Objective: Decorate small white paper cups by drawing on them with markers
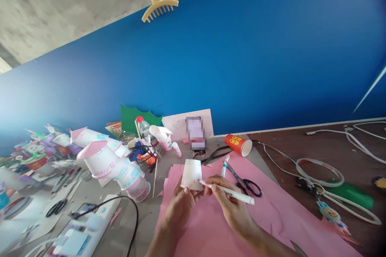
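Note:
A white paper cup (192, 172) with faint pink and teal marks is in my left hand (181, 204), its fingers pressed around the lower edge. My right hand (230, 205) grips a white marker (238, 195), whose pink tip is at the lower right part of the cup. Pink paper sheets (217, 233) lie under both hands. Just beyond my right hand, a teal-banded marker (224, 166) and black-handled scissors (245, 182) rest on the pink paper.
A decorated cup tower (117, 168) stands at the left, near a black cable (137, 209) and a power strip (90, 229). Behind are a bottle (143, 126), a phone (196, 132) and a red cup (238, 145). White cables (319, 174) lie at the right.

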A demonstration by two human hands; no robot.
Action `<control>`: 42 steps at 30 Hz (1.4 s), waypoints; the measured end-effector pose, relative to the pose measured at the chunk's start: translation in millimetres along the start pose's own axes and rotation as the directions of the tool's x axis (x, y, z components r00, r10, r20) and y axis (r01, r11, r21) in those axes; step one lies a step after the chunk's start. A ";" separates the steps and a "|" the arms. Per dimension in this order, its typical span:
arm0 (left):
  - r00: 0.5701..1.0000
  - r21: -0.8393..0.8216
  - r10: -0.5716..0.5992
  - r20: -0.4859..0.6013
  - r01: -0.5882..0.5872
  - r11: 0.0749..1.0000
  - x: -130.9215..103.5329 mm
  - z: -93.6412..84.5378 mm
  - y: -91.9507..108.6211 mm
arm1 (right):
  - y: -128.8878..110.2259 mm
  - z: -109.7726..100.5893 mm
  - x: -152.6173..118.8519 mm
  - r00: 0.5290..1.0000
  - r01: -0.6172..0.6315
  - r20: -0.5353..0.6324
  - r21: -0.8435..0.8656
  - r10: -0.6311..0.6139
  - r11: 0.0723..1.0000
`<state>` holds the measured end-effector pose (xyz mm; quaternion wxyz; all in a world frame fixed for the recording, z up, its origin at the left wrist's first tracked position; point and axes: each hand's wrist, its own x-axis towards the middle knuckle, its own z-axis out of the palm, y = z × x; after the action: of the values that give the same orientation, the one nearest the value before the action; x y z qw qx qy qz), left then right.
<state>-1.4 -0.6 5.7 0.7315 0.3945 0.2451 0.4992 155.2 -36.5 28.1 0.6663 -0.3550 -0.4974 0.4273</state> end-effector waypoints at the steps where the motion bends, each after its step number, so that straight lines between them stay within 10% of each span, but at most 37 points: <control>1: 1.000 -0.004 0.001 0.002 -0.001 1.000 -0.2 0.3 0.2 | -0.6 0.2 0.0 1.000 0.000 0.000 -0.003 0.000 1.000; 42: 1.000 0.000 -0.008 -0.002 0.008 1.000 -0.2 2.6 1.4 | 8.1 0.7 0.1 0.999 -0.043 -0.025 -0.081 0.041 0.996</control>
<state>-0.2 -1.4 8.4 0.7332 0.3929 0.2475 0.4969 152.9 -33.2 21.0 0.6480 -0.3972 -0.4991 0.4163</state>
